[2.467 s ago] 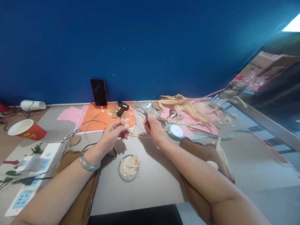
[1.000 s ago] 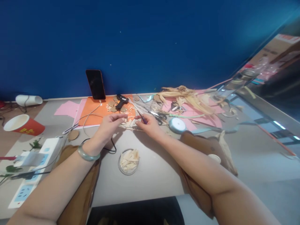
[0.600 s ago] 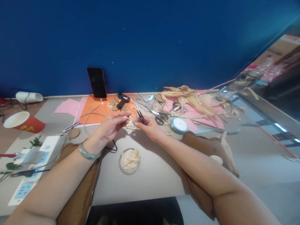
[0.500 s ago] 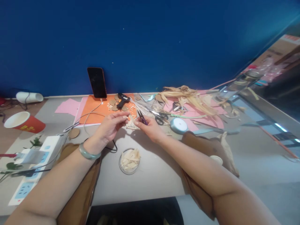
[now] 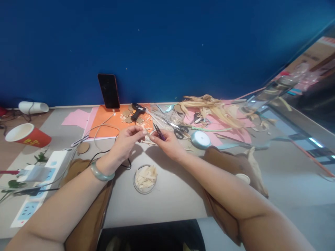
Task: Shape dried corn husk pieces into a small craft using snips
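My left hand [image 5: 128, 142], with a green bangle [image 5: 101, 173] at the wrist, is closed in a pinch on one end of a small pale husk strip [image 5: 148, 134]. The fingertips of my right hand [image 5: 170, 145] meet the strip's other end. Dark pointed tweezers [image 5: 159, 132] also rest in my right hand, their tips pointing up and away. Nearer me on the table stands a clear round dish [image 5: 134, 184] holding several cut pale husk pieces [image 5: 146, 177]. Other pale scraps lie just beyond my fingers, partly hidden.
Behind my hands are a black glue gun [image 5: 138, 111], scissors [image 5: 180, 131], a blue ribbon spool [image 5: 200, 139] and dried husks [image 5: 209, 104]. A phone [image 5: 108, 91] leans on the blue wall. At left are a red paper cup [image 5: 34, 136], cables and a power strip [image 5: 34, 200].
My left hand has moved slightly right and closed its thumb and finger on the strip. My right hand has stayed nearly in place with the tweezers.
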{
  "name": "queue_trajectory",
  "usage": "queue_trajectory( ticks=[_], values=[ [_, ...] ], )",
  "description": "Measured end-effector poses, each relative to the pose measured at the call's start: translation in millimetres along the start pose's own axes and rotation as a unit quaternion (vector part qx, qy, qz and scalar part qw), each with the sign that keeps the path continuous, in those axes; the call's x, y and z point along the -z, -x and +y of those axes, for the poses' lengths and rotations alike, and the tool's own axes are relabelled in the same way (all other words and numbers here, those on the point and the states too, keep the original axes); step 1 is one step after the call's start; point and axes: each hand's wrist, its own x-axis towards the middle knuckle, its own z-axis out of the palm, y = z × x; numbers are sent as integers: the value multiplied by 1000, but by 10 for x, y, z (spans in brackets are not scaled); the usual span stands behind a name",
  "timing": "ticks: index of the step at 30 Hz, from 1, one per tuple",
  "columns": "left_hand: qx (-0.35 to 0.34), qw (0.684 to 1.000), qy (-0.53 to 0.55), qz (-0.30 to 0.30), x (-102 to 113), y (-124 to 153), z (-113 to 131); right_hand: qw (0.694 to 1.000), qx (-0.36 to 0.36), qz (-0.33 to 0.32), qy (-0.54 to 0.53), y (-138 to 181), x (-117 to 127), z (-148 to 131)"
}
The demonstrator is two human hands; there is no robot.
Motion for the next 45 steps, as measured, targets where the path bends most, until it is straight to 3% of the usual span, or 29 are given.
queue_trajectory(
  ticks=[9, 17, 22, 27, 31, 37, 45],
  values=[
    [-38, 998, -29, 51, 14, 8, -4, 1000, -10, -12, 6, 12, -6, -31],
    [-67, 997, -36, 19, 39, -9, -35, 1000, -5, -8, -3, 19, 7, -51],
    [-64, 997, -31, 29, 35, -12, -23, 999, -8, 32, -25, 1, 23, 13],
    [-15, 997, -70, 21, 23, 4, 48, 996, 0, 78, -42, -58, 75, 92],
    [-16, 994, -105, 37, 20, 28, 73, 999, 8, 43, 10, -53, 97, 49],
    [7, 983, -177, -49, 59, 16, -53, 998, 6, 3, 60, -12, 73, -27],
    [25, 977, -188, -97, 81, -13, -112, 999, 27, -5, 33, -3, 72, -43]
  ],
)
